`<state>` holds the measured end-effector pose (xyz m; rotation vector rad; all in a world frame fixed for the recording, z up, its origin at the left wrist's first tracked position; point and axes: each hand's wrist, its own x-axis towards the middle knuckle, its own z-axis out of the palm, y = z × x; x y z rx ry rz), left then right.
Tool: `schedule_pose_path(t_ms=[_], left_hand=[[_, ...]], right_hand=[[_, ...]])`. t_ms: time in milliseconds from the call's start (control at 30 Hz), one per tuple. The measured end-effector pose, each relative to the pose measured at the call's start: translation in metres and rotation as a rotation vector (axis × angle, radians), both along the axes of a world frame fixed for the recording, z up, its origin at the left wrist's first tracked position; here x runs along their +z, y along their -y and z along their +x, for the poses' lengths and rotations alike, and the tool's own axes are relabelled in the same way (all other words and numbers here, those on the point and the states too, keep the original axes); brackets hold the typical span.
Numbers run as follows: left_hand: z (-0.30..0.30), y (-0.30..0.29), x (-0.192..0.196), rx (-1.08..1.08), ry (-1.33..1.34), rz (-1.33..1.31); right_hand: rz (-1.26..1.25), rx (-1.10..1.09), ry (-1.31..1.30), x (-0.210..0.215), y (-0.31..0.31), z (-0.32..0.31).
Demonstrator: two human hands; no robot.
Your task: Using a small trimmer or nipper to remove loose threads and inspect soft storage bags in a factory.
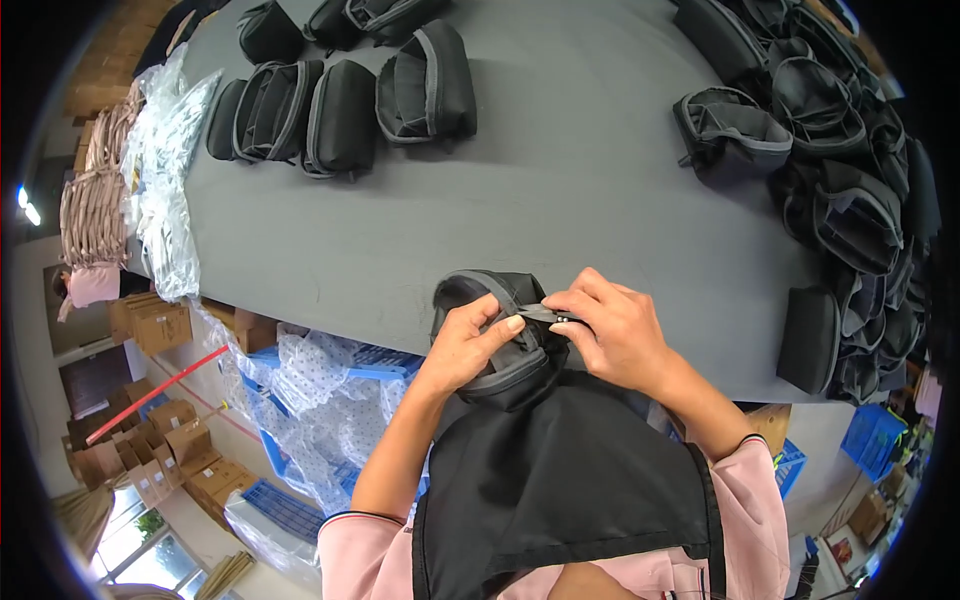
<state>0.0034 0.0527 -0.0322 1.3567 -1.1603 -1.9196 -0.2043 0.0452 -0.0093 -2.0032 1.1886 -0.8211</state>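
Note:
A black pouch (508, 385) with grey trim sits at the table's near edge, its opening towards me. My left hand (463, 345) grips the pouch's rim, thumb and fingers pinching the trim. In my right hand (617, 328) is a small pair of thread snips (541, 314), dark with metal blades. The blades point left and lie against the pouch's edge, close to my left thumb. Whether they touch a thread is too small to tell.
A grey-covered table (600, 200) spreads ahead. Black pouches (340, 115) stand in rows at the far left, and a heap of pouches (835, 200) lies on the right. Clear plastic bags (165, 180) hang over the left edge; a blue crate (375, 371) stands below.

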Motion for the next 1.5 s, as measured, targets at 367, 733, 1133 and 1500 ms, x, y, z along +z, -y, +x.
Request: schedule_pose_path(t_ms=[367, 733, 1133, 1500], left_hand=[[-0.007, 0.001, 0.001, -0.030, 0.023, -0.043], [0.000, 0.000, -0.008, -0.107, 0.087, -0.119], [0.000, 0.008, 0.008, -0.036, -0.043, -0.066], [0.008, 0.020, 0.018, 0.171, -0.129, -0.018]], right_hand=[[0.075, -0.034, -0.109, 0.003, -0.002, -0.001], [-0.014, 0.023, -0.005, -0.015, 0.001, -0.004], [0.128, -0.084, 0.238, -0.014, 0.002, 0.004], [0.129, -0.140, 0.300, -0.004, -0.013, 0.010]])
